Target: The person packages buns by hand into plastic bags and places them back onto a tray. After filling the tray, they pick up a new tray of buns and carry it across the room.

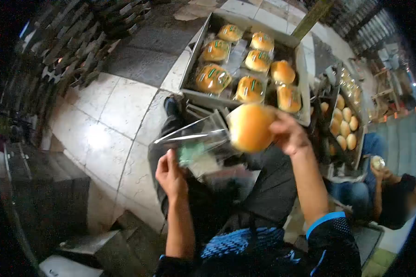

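My left hand (172,174) pinches the edge of a clear plastic bag (196,138) with a green print on it. The bag's opening faces a round golden bun (251,128), which my right hand (289,131) grips from its right side. Bun and bag mouth meet or overlap in this view, above my lap. More clear bags (231,182) lie across my thighs, partly hidden by the held bag. Just beyond the bun stands a metal tray (203,98) with several bagged buns (250,89) in it.
To the right, another tray (363,138) holds unwrapped buns (345,115), with wrapped ones behind. Beside it sits another person (395,198) with a wrapped bun in hand. A wooden post (313,19) rises behind my tray. Dark stacked material (78,46) lines the left, over a tiled floor (111,115).
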Tool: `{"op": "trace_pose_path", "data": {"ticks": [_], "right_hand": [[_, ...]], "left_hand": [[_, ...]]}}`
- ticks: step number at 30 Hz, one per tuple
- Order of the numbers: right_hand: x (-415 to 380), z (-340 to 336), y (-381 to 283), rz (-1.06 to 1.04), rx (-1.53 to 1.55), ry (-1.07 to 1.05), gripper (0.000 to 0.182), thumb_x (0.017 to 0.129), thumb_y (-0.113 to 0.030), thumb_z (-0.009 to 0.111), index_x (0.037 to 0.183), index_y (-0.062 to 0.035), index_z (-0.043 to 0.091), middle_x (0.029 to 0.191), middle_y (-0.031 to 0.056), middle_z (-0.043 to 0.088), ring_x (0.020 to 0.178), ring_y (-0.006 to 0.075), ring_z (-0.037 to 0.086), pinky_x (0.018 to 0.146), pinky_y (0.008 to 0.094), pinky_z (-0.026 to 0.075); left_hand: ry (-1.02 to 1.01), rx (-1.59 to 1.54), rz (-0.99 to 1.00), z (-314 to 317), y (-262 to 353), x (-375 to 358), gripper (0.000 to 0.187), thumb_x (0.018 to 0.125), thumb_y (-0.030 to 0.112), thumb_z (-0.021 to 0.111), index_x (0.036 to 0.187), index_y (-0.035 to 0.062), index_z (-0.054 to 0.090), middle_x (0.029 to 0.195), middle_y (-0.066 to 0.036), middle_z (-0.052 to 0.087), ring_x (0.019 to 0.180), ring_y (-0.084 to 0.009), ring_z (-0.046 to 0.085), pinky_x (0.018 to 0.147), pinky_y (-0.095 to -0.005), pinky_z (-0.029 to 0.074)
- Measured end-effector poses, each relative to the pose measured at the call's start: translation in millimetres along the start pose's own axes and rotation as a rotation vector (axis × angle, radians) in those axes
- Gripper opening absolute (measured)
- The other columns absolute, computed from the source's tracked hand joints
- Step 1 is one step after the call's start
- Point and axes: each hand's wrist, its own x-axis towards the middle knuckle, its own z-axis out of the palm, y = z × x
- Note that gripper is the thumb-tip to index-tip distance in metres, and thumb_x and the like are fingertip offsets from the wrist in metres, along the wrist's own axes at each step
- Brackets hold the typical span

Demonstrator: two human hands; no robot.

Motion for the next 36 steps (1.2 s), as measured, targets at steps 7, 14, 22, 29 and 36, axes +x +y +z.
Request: {"op": "trace_pose_path", "data": {"ticks": [7,14,22,29,36], "right_hand": [[-54,84,68,-0.065,-0.199,-0.069,0.045,0.088,-0.010,0.068,0.129,0.0003,0.054,0.113,0.0075,0.067,0.102,0.0147,0.064,0.092,0.0290,0.050],[-74,149,81,-0.775,-1.204,-0.267,0.058,0.084,-0.001,0.062,0.139,-0.0102,0.049,0.149,0.0231,0.035,0.138,0.0441,0.034,0.113,0.0482,0.032],[-85,142,71,-1.075,-1.263,-0.380,0.057,0.086,-0.012,0.058,0.141,-0.0161,0.048,0.155,0.0234,0.022,0.140,0.0485,0.025,0.113,0.0542,0.028],[-79,161,82,-0.761,-1.439,-0.190,0.058,0.082,-0.003,0.055,0.139,-0.0047,0.048,0.148,0.0293,0.029,0.134,0.0467,0.035,0.111,0.0494,0.034],[-77,143,73,-0.507,-0.865,-0.398,0.019,0.076,-0.002,0.072,0.095,-0.0022,0.066,0.082,0.0145,0.066,0.077,0.0326,0.066,0.072,0.0406,0.052]], "left_hand": [[-0.223,0.297,0.244,-16,20,-31,0.024,0.097,0.020,0.060,0.106,-0.0018,0.066,0.104,-0.007,0.060,0.091,-0.0122,0.057,0.080,-0.0253,0.046],[-0.431,-0.563,-0.010,31,101,-85,0.075,0.096,0.049,0.045,0.151,0.0048,0.020,0.135,-0.019,0.047,0.120,-0.0319,0.052,0.102,-0.0434,0.044],[-0.467,-0.632,0.207,41,125,-140,0.088,0.083,0.046,0.055,0.151,0.0058,0.015,0.143,-0.023,0.039,0.129,-0.0379,0.044,0.105,-0.0485,0.041],[-0.256,-0.419,-0.115,42,84,-103,0.064,0.093,0.044,0.042,0.138,-0.0023,0.039,0.125,-0.022,0.054,0.111,-0.0336,0.056,0.097,-0.0434,0.047],[-0.377,-0.610,-0.188,15,79,-82,0.072,0.090,0.055,0.037,0.140,0.0028,0.036,0.128,-0.017,0.052,0.116,-0.0348,0.053,0.090,-0.0529,0.051]]}}
